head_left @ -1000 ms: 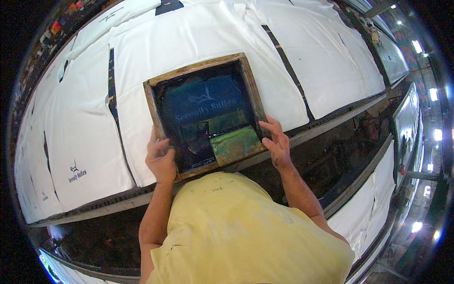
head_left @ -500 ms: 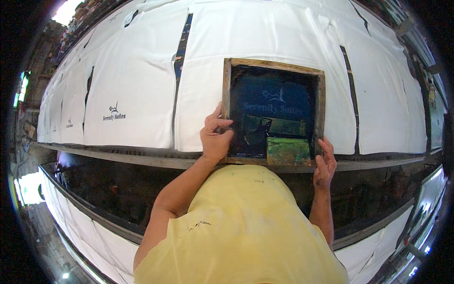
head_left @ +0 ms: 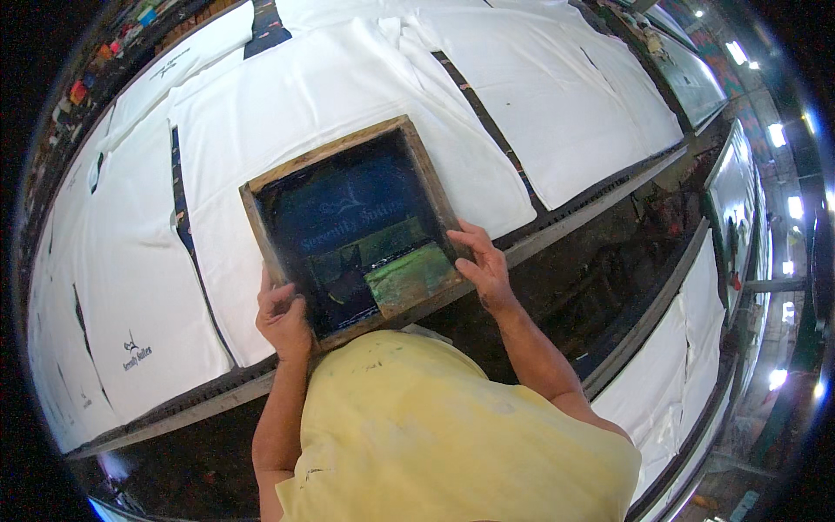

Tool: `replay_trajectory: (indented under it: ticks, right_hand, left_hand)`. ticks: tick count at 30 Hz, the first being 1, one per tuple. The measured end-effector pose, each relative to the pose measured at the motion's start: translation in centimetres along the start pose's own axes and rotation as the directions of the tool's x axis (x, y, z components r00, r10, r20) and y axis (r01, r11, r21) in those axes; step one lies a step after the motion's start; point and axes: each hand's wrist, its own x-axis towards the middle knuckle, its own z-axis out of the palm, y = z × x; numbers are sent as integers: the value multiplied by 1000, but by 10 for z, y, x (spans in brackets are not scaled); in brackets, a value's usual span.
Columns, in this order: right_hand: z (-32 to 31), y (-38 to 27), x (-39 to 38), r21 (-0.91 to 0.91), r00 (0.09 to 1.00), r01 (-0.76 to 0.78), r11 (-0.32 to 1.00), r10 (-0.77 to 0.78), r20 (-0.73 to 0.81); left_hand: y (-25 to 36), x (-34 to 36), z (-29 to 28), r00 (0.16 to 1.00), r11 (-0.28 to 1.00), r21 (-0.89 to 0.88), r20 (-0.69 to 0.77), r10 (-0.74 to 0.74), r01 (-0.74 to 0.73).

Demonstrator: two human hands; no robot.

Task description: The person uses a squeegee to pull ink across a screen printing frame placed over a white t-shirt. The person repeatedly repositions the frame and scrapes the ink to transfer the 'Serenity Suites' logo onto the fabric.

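A wooden-framed printing screen (head_left: 341, 150) with dark blue mesh lies flat on a white shirt (head_left: 348, 78) spread on a long table. My left hand (head_left: 283, 315) grips the frame's near left corner. My right hand (head_left: 481, 264) holds the frame's right side near the front. A green squeegee (head_left: 409, 277) rests inside the frame at its near edge, between my hands.
More white shirts lie in a row on the table; the one at the left (head_left: 130, 287) carries a small dark print. The table's dark front edge (head_left: 574, 217) runs in front of my yellow shirt. A second row of white cloth (head_left: 687, 339) lies at the right.
The screen has been carried along the table onto another white shirt, and the printed shirt now lies to its left. Both hands stay on the frame.
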Motion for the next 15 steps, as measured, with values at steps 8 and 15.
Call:
replay_trajectory:
  ticks: [8, 15]
  right_hand:
    - [-1, -1, -1, 19, 1000, 18, 1000, -18, -3]
    - [-3, 0, 2, -34, 1000, 8, 999, -8, -15]
  left_hand:
    - [8, -2, 0, 999, 1000, 18, 36, 6, -7]
    - [9, -3, 1, 999, 997, 74, 29, -17, 15]
